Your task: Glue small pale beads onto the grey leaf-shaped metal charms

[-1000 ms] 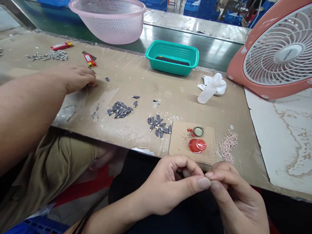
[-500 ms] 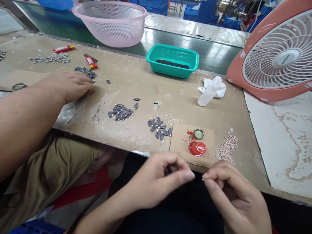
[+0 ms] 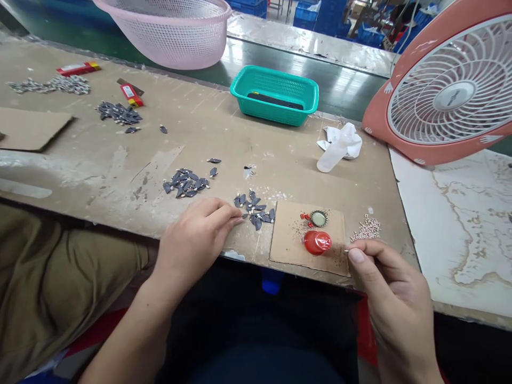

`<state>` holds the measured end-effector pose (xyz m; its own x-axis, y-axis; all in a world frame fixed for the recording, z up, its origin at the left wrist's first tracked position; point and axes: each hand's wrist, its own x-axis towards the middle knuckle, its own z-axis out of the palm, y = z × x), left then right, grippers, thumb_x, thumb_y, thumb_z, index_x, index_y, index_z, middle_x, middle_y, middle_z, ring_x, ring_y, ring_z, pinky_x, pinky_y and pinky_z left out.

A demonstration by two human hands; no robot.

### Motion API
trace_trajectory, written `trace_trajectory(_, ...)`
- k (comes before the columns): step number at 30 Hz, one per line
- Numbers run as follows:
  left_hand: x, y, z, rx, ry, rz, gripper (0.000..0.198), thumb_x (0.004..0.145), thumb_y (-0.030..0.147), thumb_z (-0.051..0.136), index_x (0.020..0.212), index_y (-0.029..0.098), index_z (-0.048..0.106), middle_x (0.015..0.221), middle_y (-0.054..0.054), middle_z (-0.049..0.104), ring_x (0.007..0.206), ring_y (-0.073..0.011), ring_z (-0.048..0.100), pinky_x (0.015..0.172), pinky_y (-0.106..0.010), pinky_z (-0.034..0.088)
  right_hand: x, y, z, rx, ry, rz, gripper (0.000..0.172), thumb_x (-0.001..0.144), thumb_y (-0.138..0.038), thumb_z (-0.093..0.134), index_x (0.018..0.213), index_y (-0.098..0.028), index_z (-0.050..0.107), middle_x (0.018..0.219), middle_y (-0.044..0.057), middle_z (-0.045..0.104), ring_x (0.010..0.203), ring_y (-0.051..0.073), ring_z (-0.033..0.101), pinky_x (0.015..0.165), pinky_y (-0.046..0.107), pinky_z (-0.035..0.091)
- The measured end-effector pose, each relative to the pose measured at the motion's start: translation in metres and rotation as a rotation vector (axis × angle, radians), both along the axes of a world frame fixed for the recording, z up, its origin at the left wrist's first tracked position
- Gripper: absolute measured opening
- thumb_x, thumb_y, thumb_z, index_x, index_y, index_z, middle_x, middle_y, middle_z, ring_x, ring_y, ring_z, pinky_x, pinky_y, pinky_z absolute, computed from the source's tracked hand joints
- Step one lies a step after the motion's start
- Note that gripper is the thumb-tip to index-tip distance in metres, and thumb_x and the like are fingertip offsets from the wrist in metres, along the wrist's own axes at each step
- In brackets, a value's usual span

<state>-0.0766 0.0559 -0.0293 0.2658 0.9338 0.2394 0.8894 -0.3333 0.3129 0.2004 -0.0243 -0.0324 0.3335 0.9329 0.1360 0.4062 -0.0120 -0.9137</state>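
Head view. The person's left hand point(image 3: 192, 240) rests at the front of the table point(image 3: 200, 144). Its fingers point(image 3: 228, 216) are straight and pressed together, with the tips just beside a cluster of dark leaf-shaped pieces point(image 3: 256, 210). No held item shows in that hand. The right hand point(image 3: 394, 288) sits at the table's front edge, just right of a cardboard square point(image 3: 288, 240). Its thumb and forefinger pinch a tiny pale sliver point(image 3: 346, 250), which is too small to identify, and the other fingers curl behind. The pinch is tip to tip, which suits an item this small, and it keeps the sliver in sight.

On the cardboard square lie a red plastic cap point(image 3: 317, 242) and a crimped bottle cap point(image 3: 319, 218). A pile of small pinkish beads point(image 3: 366, 229) lies just right of the square. A second cluster of dark pieces point(image 3: 186, 183) lies further left, and a third point(image 3: 119, 113) lies toward the back. Beyond them stand a teal plastic basket point(image 3: 274, 93) and a salmon-coloured fan point(image 3: 444, 101).
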Motion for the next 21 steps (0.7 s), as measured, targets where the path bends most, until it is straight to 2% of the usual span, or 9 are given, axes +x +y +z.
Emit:
trace_trajectory(2,-0.011,0.003,-0.001,-0.003,-0.037,-0.096,0.023,0.103,0.026,0.052,0.096,0.026,0.074,0.107,-0.006,0.074,0.104,-0.0266,0.068,0.091,-0.039,0.052,0.001,0.002,0.001,-0.021,-0.036,0.024,0.013,0.096,-0.036,0.068,0.093,-0.024,0.07,0.08,-0.001,0.06,0.069,0.013,0.053,0.062,0.027,0.042)
trace_trajectory(4,-0.018,0.005,-0.001,0.01,-0.094,-0.105,0.021,0.101,0.025,0.053,0.1,0.025,0.073,0.111,-0.007,0.073,0.108,-0.0272,0.067,0.097,-0.04,0.051,0.002,0.005,0.004,-0.026,-0.101,0.039,0.014,0.097,-0.035,0.066,0.09,-0.024,0.069,0.077,-0.002,0.056,0.067,0.012,0.05,0.061,0.028,0.039)
trace_trajectory(6,-0.018,0.002,-0.001,0.012,-0.144,0.016,0.016,0.1,0.029,0.057,0.104,0.024,0.072,0.107,-0.007,0.073,0.103,-0.027,0.069,0.093,-0.039,0.052,0.002,0.007,0.008,-0.002,-0.205,0.053,0.014,0.098,-0.034,0.065,0.089,-0.024,0.069,0.076,-0.003,0.054,0.067,0.012,0.05,0.062,0.028,0.039)
trace_trajectory(9,-0.009,-0.005,-0.002,-0.014,-0.107,0.246,0.018,0.098,0.039,0.065,0.102,0.024,0.072,0.093,-0.004,0.074,0.088,-0.027,0.07,0.075,-0.038,0.051,0.001,0.011,0.013,0.07,-0.391,0.078,0.013,0.099,-0.03,0.063,0.088,-0.024,0.068,0.074,-0.004,0.053,0.069,0.012,0.05,0.066,0.028,0.04)
trace_trajectory(11,0.0,-0.01,-0.002,-0.023,-0.066,0.293,0.018,0.096,0.041,0.068,0.1,0.024,0.074,0.091,-0.003,0.074,0.088,-0.0277,0.071,0.071,-0.038,0.05,0.0,0.015,0.015,0.116,-0.494,0.104,0.012,0.098,-0.027,0.063,0.088,-0.024,0.067,0.074,-0.004,0.052,0.07,0.012,0.05,0.067,0.028,0.04)
trace_trajectory(16,0.009,-0.011,-0.003,-0.033,-0.116,0.25,0.012,0.097,0.035,0.068,0.097,0.026,0.077,0.096,-0.001,0.076,0.094,-0.0267,0.072,0.071,-0.037,0.05,0.0,0.019,0.017,0.153,-0.624,0.158,0.009,0.097,-0.026,0.064,0.09,-0.022,0.068,0.072,-0.003,0.052,0.07,0.013,0.05,0.066,0.029,0.041)
trace_trajectory(21,0.003,-0.003,-0.003,-0.081,-0.168,0.134,0.014,0.098,0.028,0.065,0.1,0.027,0.078,0.101,-0.001,0.075,0.099,-0.0258,0.071,0.083,-0.037,0.053,0.001,0.02,0.019,0.152,-0.664,0.167,0.011,0.097,-0.026,0.064,0.088,-0.022,0.068,0.07,-0.003,0.051,0.069,0.012,0.049,0.065,0.029,0.04)
